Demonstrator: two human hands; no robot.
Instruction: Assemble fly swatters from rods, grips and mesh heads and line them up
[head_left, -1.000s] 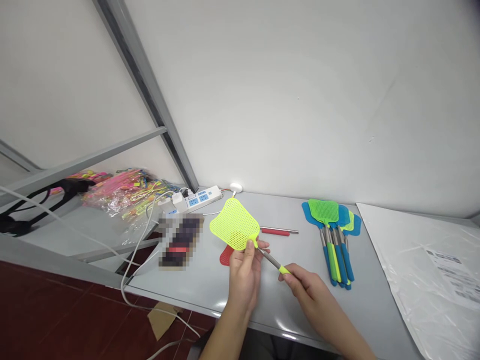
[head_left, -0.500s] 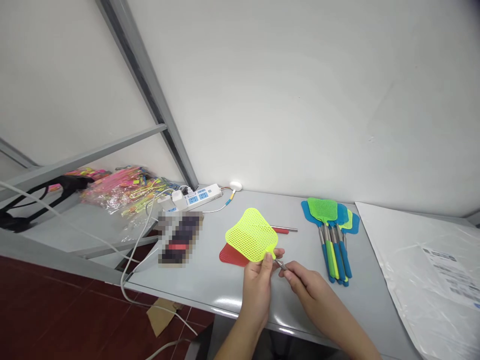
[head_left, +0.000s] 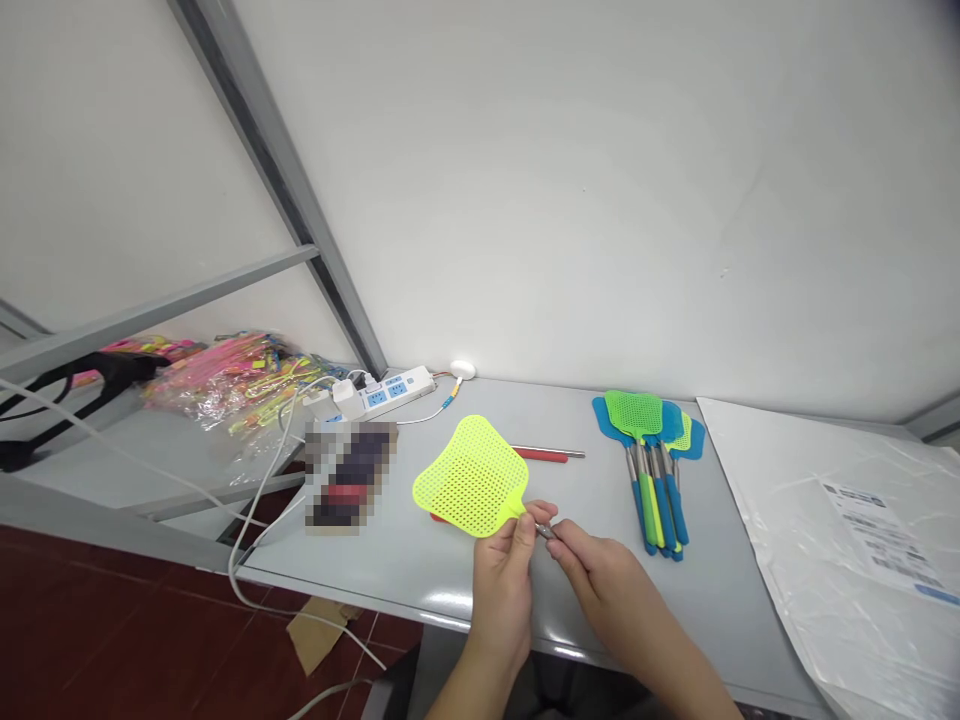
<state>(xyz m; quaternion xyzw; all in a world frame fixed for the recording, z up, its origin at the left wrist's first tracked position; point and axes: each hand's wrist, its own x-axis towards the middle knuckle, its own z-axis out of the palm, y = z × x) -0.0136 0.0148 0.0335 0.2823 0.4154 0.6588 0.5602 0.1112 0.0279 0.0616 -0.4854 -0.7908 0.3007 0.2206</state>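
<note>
A yellow fly swatter [head_left: 472,478] with a perforated head is held up over the table. My left hand [head_left: 506,555] pinches the neck just below its head. My right hand [head_left: 596,570] is closed around its metal rod close by; the handle end is hidden in the palm. Beneath the yellow head, only a sliver of a red swatter head [head_left: 438,518] shows. Behind the hands lie a red handle [head_left: 544,455] and a thin metal rod [head_left: 559,452]. To the right rests a bunch of blue, green and yellow fly swatters [head_left: 651,470] with matching handles.
A white plastic package [head_left: 795,500] with a label covers the table's right side. A power strip [head_left: 390,392] with plugs and cables sits at the back left, near a blurred-out flat object [head_left: 349,475]. Bagged colourful items [head_left: 232,380] lie on the left shelf behind a metal frame.
The yellow swatter's head has swung left and tilted, now covering most of the red head. Both hands stay on it, moved slightly left. The whole view has shifted a little.
</note>
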